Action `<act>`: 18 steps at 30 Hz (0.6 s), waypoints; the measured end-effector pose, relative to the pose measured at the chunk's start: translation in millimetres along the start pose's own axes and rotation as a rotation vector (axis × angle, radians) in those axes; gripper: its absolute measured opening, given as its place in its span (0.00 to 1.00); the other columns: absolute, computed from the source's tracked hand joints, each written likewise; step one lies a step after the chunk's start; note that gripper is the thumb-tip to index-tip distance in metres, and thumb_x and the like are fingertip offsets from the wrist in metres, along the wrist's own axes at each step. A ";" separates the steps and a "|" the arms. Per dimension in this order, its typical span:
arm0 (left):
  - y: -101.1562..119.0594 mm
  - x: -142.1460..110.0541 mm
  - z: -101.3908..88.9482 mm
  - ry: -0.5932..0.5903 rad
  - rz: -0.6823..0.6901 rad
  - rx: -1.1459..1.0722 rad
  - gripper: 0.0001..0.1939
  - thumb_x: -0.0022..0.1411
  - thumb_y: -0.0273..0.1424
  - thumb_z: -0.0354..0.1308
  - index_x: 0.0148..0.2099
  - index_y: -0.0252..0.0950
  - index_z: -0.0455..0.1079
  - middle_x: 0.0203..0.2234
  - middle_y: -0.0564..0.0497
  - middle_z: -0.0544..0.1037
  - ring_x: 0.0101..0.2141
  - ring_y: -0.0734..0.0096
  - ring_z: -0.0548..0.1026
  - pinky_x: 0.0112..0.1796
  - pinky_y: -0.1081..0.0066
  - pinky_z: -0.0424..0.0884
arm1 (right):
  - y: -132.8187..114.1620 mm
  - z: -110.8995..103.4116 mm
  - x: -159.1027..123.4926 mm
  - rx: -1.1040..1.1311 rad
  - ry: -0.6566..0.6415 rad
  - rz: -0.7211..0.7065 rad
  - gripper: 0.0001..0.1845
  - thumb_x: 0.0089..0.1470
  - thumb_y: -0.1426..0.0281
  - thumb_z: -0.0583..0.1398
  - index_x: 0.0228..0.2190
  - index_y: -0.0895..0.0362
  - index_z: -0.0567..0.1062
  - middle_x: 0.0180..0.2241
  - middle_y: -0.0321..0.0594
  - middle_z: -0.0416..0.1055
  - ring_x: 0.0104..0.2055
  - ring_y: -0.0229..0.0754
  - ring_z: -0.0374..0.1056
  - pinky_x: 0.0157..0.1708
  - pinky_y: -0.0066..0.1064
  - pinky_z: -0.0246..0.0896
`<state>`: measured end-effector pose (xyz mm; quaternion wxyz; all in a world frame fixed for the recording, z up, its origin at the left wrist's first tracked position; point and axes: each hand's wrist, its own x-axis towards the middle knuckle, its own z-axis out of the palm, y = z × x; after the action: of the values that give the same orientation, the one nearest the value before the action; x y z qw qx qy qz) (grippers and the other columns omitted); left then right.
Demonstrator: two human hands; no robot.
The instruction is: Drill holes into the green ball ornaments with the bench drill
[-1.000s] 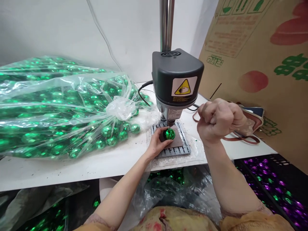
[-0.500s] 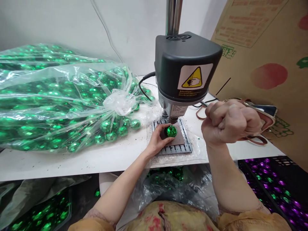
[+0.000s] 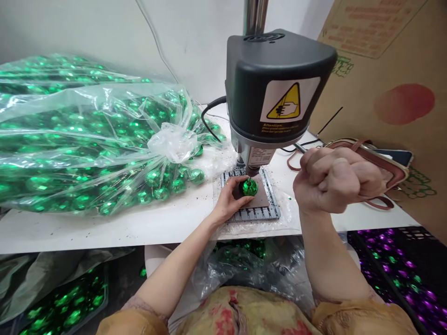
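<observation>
Between the thumb and fingers of my left hand (image 3: 230,200) is a shiny green faceted ball (image 3: 250,187). It rests on a brown pad (image 3: 260,199) over the slotted metal base plate (image 3: 256,214) of a drill press (image 3: 279,88). Right above the ball is the drill's chuck (image 3: 252,171), its bit at the ball's top; I cannot tell how deep it reaches. My right hand (image 3: 328,179) is closed in a fist around the press's lever (image 3: 300,147), whose far end the fingers hide.
A large tied clear bag (image 3: 172,142) of green balls lies left, with loose balls beside it. A brown bag (image 3: 396,174) sits behind my right hand, against a cardboard box (image 3: 370,70). Below the table are a tub (image 3: 104,291) of green balls and a crate of purple and green ones.
The view has shifted slightly, so the drill press looks a little bigger. Both hands keep their holds; the ball stays under the chuck.
</observation>
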<state>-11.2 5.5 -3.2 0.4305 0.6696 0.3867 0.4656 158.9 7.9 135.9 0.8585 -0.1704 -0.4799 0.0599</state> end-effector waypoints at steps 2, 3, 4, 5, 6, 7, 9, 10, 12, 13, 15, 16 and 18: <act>1.6 -0.1 0.1 0.006 -0.009 -0.006 0.28 0.56 0.39 0.72 0.56 0.41 0.70 0.51 0.45 0.76 0.53 0.55 0.74 0.56 0.58 0.69 | 2.4 -1.1 -2.1 -0.002 0.009 -0.010 0.32 0.46 0.65 0.62 0.14 0.57 0.42 0.10 0.28 0.40 0.12 0.28 0.35 0.15 0.32 0.41; 2.4 -0.4 0.2 0.007 -0.011 -0.011 0.28 0.56 0.39 0.72 0.56 0.41 0.70 0.51 0.45 0.76 0.53 0.56 0.74 0.56 0.58 0.69 | 3.9 -1.8 -3.6 0.003 0.020 -0.032 0.32 0.46 0.65 0.63 0.14 0.57 0.42 0.10 0.28 0.39 0.12 0.28 0.35 0.15 0.32 0.41; 3.1 -0.6 0.4 0.009 -0.011 -0.014 0.28 0.56 0.39 0.72 0.56 0.41 0.70 0.51 0.45 0.76 0.52 0.56 0.74 0.55 0.58 0.70 | 5.3 -2.3 -5.4 0.010 0.030 -0.056 0.32 0.46 0.65 0.63 0.14 0.57 0.43 0.10 0.28 0.39 0.12 0.28 0.35 0.15 0.31 0.40; 3.7 -1.0 0.5 0.011 -0.010 -0.016 0.28 0.56 0.39 0.71 0.56 0.41 0.70 0.50 0.45 0.76 0.52 0.56 0.74 0.55 0.58 0.70 | 6.4 -2.6 -7.2 0.019 0.042 -0.084 0.32 0.45 0.66 0.63 0.14 0.57 0.43 0.10 0.28 0.40 0.12 0.28 0.35 0.15 0.30 0.40; 4.0 -1.3 0.6 0.011 -0.008 -0.014 0.27 0.56 0.39 0.71 0.56 0.42 0.70 0.50 0.45 0.76 0.52 0.56 0.74 0.55 0.58 0.70 | 6.8 -2.3 -8.7 0.027 0.047 -0.104 0.31 0.45 0.66 0.63 0.14 0.58 0.43 0.10 0.28 0.41 0.12 0.28 0.35 0.14 0.30 0.40; 4.0 -1.6 0.7 0.011 -0.007 -0.012 0.27 0.56 0.39 0.71 0.56 0.42 0.70 0.50 0.45 0.76 0.52 0.56 0.75 0.54 0.59 0.70 | 6.2 -1.3 -9.3 0.037 0.052 -0.120 0.31 0.46 0.67 0.63 0.14 0.58 0.43 0.10 0.28 0.41 0.12 0.28 0.36 0.14 0.29 0.40; 3.6 -1.4 0.9 0.007 -0.005 -0.007 0.27 0.56 0.38 0.71 0.57 0.42 0.70 0.50 0.45 0.76 0.52 0.56 0.75 0.54 0.59 0.71 | 1.7 3.5 -6.9 0.051 0.044 -0.098 0.30 0.47 0.69 0.62 0.15 0.58 0.43 0.10 0.27 0.42 0.12 0.27 0.36 0.13 0.28 0.40; 3.4 -0.9 1.0 0.003 -0.004 -0.007 0.27 0.56 0.38 0.71 0.57 0.42 0.70 0.51 0.45 0.76 0.52 0.56 0.75 0.54 0.59 0.71 | -2.0 7.2 -3.4 0.054 0.048 -0.065 0.29 0.48 0.70 0.61 0.15 0.58 0.43 0.10 0.27 0.42 0.12 0.26 0.37 0.13 0.27 0.39; 3.9 0.6 1.3 0.000 0.000 -0.018 0.28 0.56 0.38 0.71 0.57 0.42 0.70 0.51 0.45 0.76 0.53 0.56 0.75 0.55 0.59 0.70 | -10.5 16.6 7.8 0.044 0.067 0.050 0.26 0.50 0.73 0.59 0.14 0.57 0.46 0.11 0.27 0.43 0.12 0.25 0.39 0.13 0.27 0.38; 5.0 1.0 1.5 0.007 0.000 -0.023 0.27 0.56 0.38 0.71 0.57 0.41 0.70 0.51 0.45 0.76 0.53 0.56 0.75 0.55 0.58 0.70 | -14.5 21.5 14.7 0.028 0.061 0.103 0.25 0.51 0.73 0.59 0.14 0.56 0.48 0.11 0.27 0.45 0.12 0.25 0.42 0.14 0.28 0.38; 8.9 -1.5 2.7 0.062 -0.007 0.000 0.26 0.56 0.37 0.71 0.55 0.41 0.70 0.50 0.45 0.77 0.52 0.56 0.75 0.55 0.58 0.70 | -20.3 30.1 28.5 0.003 0.057 0.170 0.24 0.53 0.73 0.59 0.15 0.55 0.50 0.11 0.28 0.47 0.13 0.27 0.46 0.14 0.29 0.38; 11.6 -5.5 3.7 0.118 -0.012 0.039 0.25 0.55 0.37 0.71 0.53 0.40 0.71 0.49 0.45 0.77 0.51 0.56 0.75 0.54 0.57 0.71 | -21.9 33.3 34.3 -0.016 0.048 0.185 0.24 0.54 0.73 0.59 0.15 0.54 0.51 0.11 0.28 0.49 0.13 0.27 0.47 0.14 0.30 0.39; 17.6 -21.6 7.5 0.243 0.007 0.163 0.23 0.55 0.38 0.71 0.51 0.40 0.71 0.46 0.45 0.77 0.48 0.55 0.76 0.51 0.57 0.72 | -23.0 37.1 42.2 -0.054 0.029 0.201 0.23 0.55 0.73 0.58 0.17 0.53 0.51 0.12 0.28 0.49 0.13 0.26 0.46 0.15 0.30 0.39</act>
<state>-7.8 -21.8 5.5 0.3230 0.6425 0.4700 0.5118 148.6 6.4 195.7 0.8502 -0.2414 -0.4492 0.1305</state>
